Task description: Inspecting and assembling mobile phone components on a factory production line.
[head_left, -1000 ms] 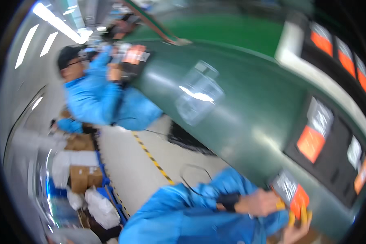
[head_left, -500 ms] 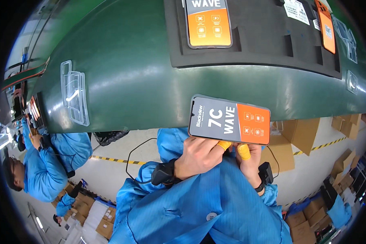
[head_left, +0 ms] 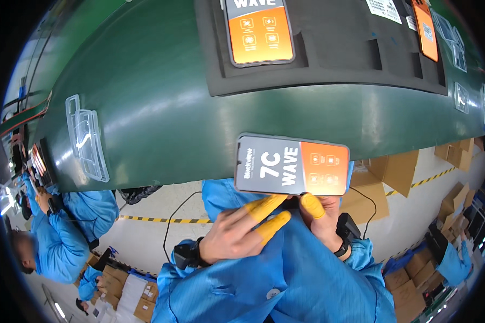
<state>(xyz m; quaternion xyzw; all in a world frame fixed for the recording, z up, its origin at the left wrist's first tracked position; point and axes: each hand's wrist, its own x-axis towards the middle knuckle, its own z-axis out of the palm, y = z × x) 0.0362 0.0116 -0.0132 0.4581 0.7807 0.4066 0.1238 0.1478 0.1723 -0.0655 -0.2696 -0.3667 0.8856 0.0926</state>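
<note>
A phone (head_left: 291, 164) with a grey and orange film over its screen is held flat at the near edge of the green conveyor belt (head_left: 161, 107). My right hand (head_left: 322, 218) grips its lower edge, with a yellow finger cot on the thumb. My left hand (head_left: 237, 234) lies just left of it. Its fingers, in yellow cots, are stretched out and apart, and the tips touch the phone's lower edge. Both arms are in blue sleeves, with a dark band on each wrist.
A dark foam tray (head_left: 334, 59) on the belt holds a second phone (head_left: 258, 29) and a third phone (head_left: 425, 32). A clear plastic tray (head_left: 86, 137) lies on the belt at left. A co-worker in blue (head_left: 54, 242) sits at left. Cardboard boxes (head_left: 393, 172) stand at right.
My view swung from the co-worker down to the belt and my hands. Since half a second ago my left fingers have straightened off the phone; the right hand keeps its hold.
</note>
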